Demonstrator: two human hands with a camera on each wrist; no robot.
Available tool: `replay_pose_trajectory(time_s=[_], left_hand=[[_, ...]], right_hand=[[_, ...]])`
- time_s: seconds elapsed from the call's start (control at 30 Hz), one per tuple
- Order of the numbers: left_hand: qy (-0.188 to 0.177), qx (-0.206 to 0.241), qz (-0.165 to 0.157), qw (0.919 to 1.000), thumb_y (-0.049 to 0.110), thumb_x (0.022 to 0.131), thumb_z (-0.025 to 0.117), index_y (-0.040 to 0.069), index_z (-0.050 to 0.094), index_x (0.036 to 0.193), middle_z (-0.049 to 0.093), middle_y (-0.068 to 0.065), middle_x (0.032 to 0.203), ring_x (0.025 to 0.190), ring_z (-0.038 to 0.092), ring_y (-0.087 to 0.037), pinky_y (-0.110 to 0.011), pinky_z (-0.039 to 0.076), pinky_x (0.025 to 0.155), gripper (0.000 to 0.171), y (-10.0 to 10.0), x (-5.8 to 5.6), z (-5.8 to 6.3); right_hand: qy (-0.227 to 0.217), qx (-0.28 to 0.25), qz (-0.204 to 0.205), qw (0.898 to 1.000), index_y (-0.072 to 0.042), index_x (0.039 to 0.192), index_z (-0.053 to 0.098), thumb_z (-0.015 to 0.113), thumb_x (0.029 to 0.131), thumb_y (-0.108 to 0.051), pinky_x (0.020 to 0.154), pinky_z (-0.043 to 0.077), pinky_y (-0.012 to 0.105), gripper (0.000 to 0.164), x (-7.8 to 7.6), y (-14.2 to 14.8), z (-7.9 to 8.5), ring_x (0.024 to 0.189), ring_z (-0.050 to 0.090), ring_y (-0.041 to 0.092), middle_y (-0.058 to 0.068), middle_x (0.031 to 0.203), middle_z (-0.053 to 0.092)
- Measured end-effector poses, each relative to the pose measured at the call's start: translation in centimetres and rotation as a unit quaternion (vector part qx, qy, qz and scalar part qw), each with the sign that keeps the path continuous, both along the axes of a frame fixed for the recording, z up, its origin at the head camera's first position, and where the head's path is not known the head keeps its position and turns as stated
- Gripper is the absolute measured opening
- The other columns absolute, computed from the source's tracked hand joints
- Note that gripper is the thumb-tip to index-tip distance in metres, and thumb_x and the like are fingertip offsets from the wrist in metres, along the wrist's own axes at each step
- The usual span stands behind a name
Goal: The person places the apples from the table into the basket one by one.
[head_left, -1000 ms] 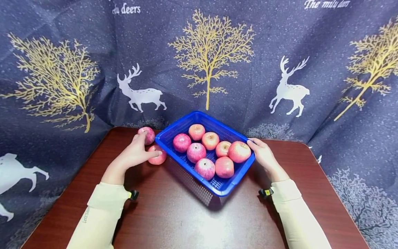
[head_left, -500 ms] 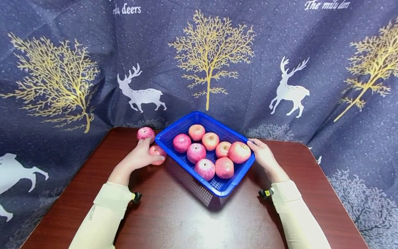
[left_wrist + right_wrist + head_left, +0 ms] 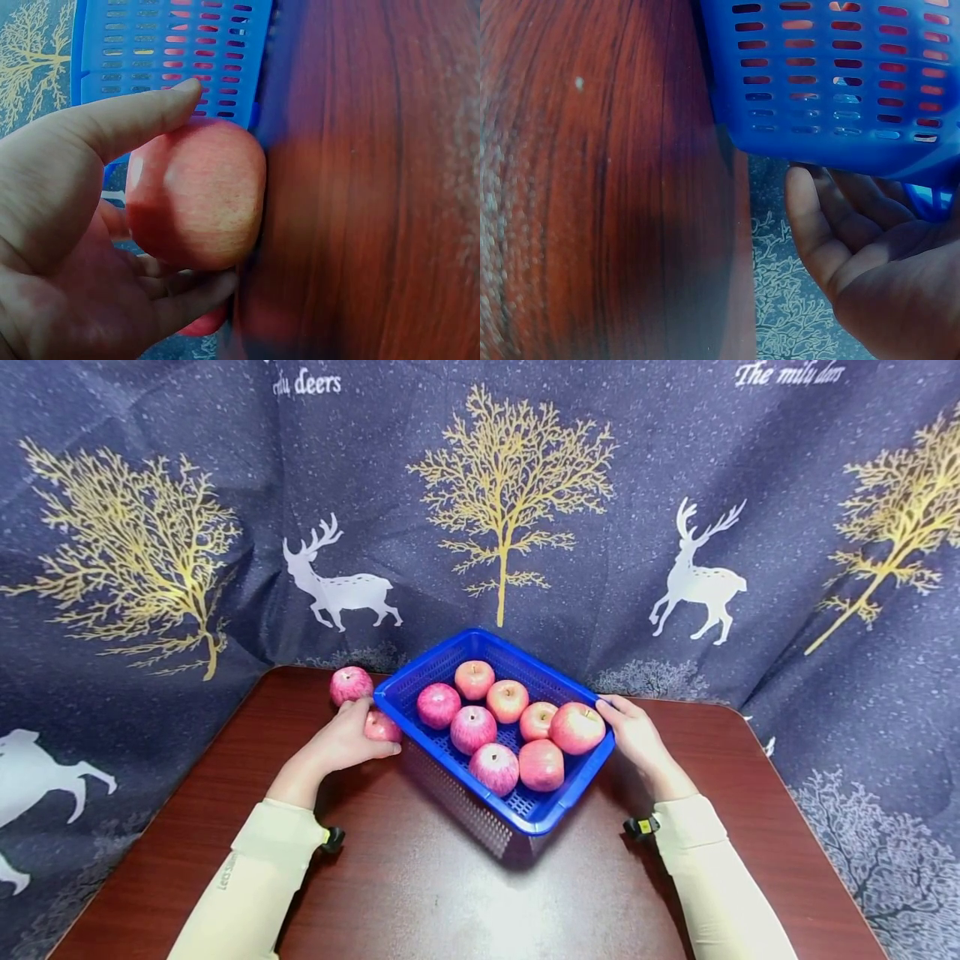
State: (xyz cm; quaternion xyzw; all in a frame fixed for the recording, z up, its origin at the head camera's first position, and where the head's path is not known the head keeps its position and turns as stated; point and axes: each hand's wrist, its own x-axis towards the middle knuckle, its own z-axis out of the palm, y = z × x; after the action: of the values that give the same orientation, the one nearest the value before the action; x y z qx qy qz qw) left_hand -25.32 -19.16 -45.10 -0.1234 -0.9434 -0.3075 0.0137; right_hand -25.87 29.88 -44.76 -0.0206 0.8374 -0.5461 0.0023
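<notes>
A red apple stands on the table against the left outer wall of the blue basket. My left hand holds this apple, thumb on one side and fingers curled on the other. A second red apple lies just beyond that hand, near the table's back edge. My right hand grips the basket at its right corner, and in the right wrist view its fingers lie at the outer wall. Several apples rest inside the basket, among them a large yellowish-red apple by the right corner.
The dark brown wooden table has its back edge right behind the basket. A dark blue curtain with printed trees and deer hangs close behind the table and along both sides.
My left hand has moved right and slightly nearer, off the back apple and round the apple beside the basket, which shifts slightly right. The right hand and basket stay put.
</notes>
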Motion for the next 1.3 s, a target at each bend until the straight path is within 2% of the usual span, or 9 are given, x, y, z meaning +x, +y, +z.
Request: replay_pose_trajectory(time_s=[0.17, 0.53, 0.8, 1.1, 1.3], left_hand=[[0.004, -0.009, -0.004, 0.9999, 0.045, 0.072, 0.084, 0.001, 0.044, 0.134, 0.056, -0.017, 0.117, 0.112, 0.047, -0.032, -0.051, 0.044, 0.095, 0.086, 0.08, -0.16, -0.41], [0.026, -0.029, -0.008, 0.9992, 0.046, 0.069, 0.086, 0.003, 0.047, 0.132, 0.060, -0.014, 0.112, 0.107, 0.049, -0.031, -0.050, 0.046, 0.091, 0.086, 0.54, 0.26, -0.49], [0.042, -0.058, 0.002, 0.9974, 0.050, 0.068, 0.085, 0.005, 0.040, 0.142, 0.060, -0.014, 0.119, 0.107, 0.049, -0.032, -0.052, 0.047, 0.089, 0.097, 0.85, 0.06, -0.98], [0.041, -0.067, 0.013, 0.9968, 0.050, 0.068, 0.084, 0.000, 0.044, 0.135, 0.059, -0.018, 0.112, 0.105, 0.053, -0.033, -0.052, 0.047, 0.089, 0.093, 0.85, -0.02, -1.02], [0.037, -0.062, 0.015, 0.9973, 0.049, 0.069, 0.084, -0.001, 0.044, 0.134, 0.058, -0.020, 0.113, 0.105, 0.055, -0.034, -0.052, 0.047, 0.090, 0.091, 0.65, -0.14, -0.98]], right_hand=[[0.001, -0.002, -0.002, 1.000, -0.015, 0.128, 0.061, 0.050, 0.098, -0.054, 0.103, 0.037, 0.049, 0.050, -0.09, 0.03, -0.16, 0.112, 0.053, 0.027, 0.009, 0.124, 0.061], [0.015, -0.016, 0.003, 1.000, -0.010, 0.129, 0.059, 0.051, 0.100, -0.048, 0.092, 0.045, 0.032, 0.049, -0.05, -0.26, 0.01, 0.107, 0.056, 0.023, 0.012, 0.124, 0.061], [0.013, -0.010, 0.001, 1.000, -0.010, 0.130, 0.059, 0.051, 0.100, -0.049, 0.101, 0.039, 0.045, 0.051, 0.09, -0.35, 0.23, 0.111, 0.054, 0.026, 0.013, 0.126, 0.060], [0.007, -0.020, 0.002, 1.000, -0.009, 0.131, 0.058, 0.051, 0.100, -0.048, 0.096, 0.043, 0.037, 0.050, -0.08, -0.32, 0.19, 0.110, 0.055, 0.024, 0.012, 0.126, 0.060], [0.010, -0.015, 0.001, 1.000, -0.009, 0.131, 0.058, 0.051, 0.100, -0.047, 0.099, 0.041, 0.041, 0.049, -0.06, -0.29, 0.13, 0.111, 0.055, 0.025, 0.013, 0.127, 0.059]])
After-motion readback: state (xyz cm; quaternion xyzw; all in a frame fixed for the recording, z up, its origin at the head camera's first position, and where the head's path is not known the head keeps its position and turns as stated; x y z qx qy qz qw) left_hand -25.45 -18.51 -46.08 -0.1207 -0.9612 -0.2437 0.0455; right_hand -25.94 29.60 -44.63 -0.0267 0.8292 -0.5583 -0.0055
